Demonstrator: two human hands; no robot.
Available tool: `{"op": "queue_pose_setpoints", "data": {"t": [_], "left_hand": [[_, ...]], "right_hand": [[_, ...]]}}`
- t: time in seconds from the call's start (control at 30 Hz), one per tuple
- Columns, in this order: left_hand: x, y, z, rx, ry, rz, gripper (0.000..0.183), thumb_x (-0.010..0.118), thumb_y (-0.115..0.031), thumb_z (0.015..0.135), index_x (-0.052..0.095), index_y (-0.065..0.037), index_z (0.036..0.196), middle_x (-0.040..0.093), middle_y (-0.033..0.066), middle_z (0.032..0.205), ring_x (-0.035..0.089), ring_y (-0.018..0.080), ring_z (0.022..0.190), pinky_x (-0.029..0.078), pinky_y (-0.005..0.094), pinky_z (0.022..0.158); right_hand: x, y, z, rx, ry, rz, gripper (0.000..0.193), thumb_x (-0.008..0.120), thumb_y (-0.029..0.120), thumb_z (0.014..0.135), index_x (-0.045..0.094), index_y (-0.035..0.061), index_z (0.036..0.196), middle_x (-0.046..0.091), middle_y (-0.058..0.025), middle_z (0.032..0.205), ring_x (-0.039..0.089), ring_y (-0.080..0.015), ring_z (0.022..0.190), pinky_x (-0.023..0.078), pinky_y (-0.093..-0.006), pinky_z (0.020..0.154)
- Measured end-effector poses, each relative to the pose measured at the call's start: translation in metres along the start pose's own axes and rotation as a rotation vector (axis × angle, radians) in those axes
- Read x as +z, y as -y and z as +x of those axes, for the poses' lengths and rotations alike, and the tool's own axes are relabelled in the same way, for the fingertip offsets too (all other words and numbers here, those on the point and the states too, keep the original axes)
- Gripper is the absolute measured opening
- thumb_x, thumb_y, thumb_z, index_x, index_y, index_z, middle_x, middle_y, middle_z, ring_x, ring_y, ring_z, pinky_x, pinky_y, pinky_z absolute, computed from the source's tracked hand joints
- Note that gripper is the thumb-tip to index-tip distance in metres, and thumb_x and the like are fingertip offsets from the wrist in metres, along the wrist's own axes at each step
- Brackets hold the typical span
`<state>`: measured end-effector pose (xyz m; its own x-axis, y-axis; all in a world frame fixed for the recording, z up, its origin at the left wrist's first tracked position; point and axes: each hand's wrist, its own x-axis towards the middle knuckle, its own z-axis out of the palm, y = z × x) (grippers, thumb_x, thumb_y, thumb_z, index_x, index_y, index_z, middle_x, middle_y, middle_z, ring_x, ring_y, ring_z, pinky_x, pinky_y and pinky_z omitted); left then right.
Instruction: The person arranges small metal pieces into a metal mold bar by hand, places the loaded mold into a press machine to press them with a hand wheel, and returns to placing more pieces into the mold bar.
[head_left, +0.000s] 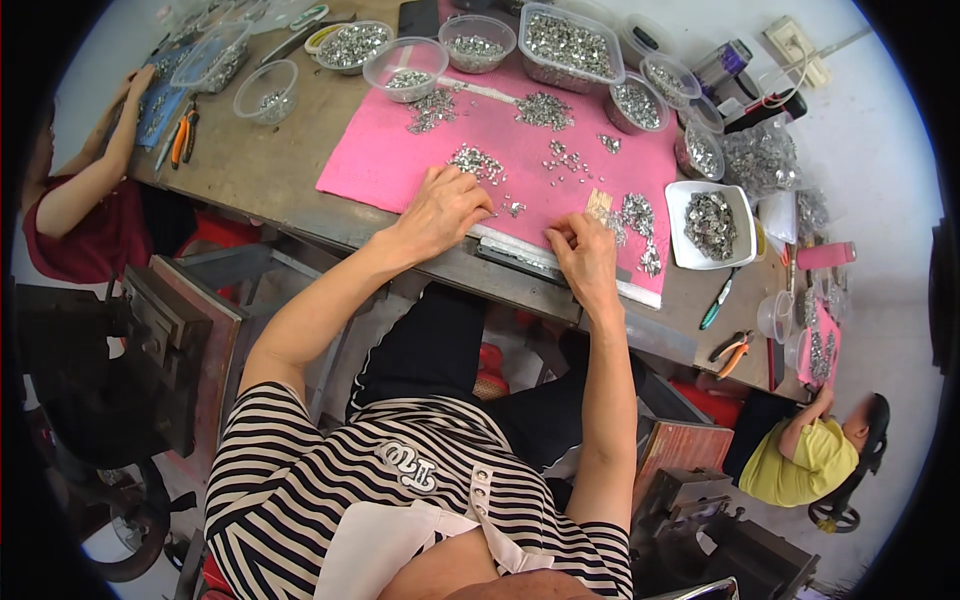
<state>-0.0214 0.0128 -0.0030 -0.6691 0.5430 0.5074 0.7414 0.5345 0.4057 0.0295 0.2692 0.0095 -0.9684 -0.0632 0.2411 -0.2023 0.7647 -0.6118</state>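
Hands: two on one pink mat [400,160] on the worktop [270,170]. Left hand [445,207] rests palm down, fingers curled loosely, touching small silver metal pieces [478,162]. Right hand [585,255] pinches one tiny piece in closed fingers. Seven clear tubs [405,68] and one white tray [710,225] hold more.

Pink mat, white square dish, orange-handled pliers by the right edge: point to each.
pink mat [385,170], head view, bare left part.
white square dish [677,225], head view, left rim.
orange-handled pliers [735,352], head view, handles.
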Motion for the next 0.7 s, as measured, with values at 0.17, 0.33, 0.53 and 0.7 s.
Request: {"op": "queue_pose_setpoints", "data": {"t": [0.17, 0.33, 0.53, 0.7], "left_hand": [[-0.004, -0.011, 0.005, -0.009, 0.021, -0.099, 0.007, 0.068, -0.011, 0.088, 0.066, -0.006, 0.093, 0.063, 0.0070, 0.088, 0.058, 0.0273, 0.088, 0.042, 0.0405, 0.084], [0.014, -0.056, 0.009, -0.095, 0.052, -0.433, 0.008, 0.064, -0.008, 0.091, 0.062, -0.003, 0.097, 0.063, 0.0110, 0.090, 0.060, 0.0317, 0.090, 0.046, 0.0427, 0.083], [0.039, -0.075, 0.005, -0.019, -0.039, -0.433, 0.009, 0.066, -0.006, 0.088, 0.061, -0.003, 0.096, 0.061, 0.0092, 0.093, 0.057, 0.0299, 0.089, 0.044, 0.0413, 0.083], [0.042, -0.075, 0.003, 0.046, -0.043, -0.300, 0.012, 0.069, -0.006, 0.086, 0.061, -0.004, 0.095, 0.061, 0.0077, 0.094, 0.057, 0.0285, 0.089, 0.043, 0.0407, 0.082]], "right_hand": [[-0.010, 0.004, 0.000, -0.193, -0.012, -0.228, 0.012, 0.076, 0.016, 0.083, 0.073, 0.0074, 0.090, 0.062, -0.0097, 0.079, 0.062, -0.0287, 0.082, 0.041, -0.0411, 0.080], [-0.011, 0.003, 0.002, -0.210, -0.005, -0.223, 0.013, 0.076, 0.017, 0.083, 0.072, 0.0065, 0.090, 0.062, -0.0104, 0.079, 0.062, -0.0297, 0.082, 0.042, -0.0417, 0.081], [-0.018, 0.004, -0.004, -0.086, 0.011, 0.000, 0.012, 0.072, 0.010, 0.086, 0.068, 0.0003, 0.092, 0.065, -0.0136, 0.080, 0.065, -0.0302, 0.079, 0.048, -0.0419, 0.075], [-0.021, 0.008, -0.034, 0.031, -0.085, 0.249, 0.009, 0.067, 0.005, 0.090, 0.064, -0.0022, 0.094, 0.068, -0.0151, 0.084, 0.068, -0.0271, 0.076, 0.052, -0.0365, 0.070]]}}
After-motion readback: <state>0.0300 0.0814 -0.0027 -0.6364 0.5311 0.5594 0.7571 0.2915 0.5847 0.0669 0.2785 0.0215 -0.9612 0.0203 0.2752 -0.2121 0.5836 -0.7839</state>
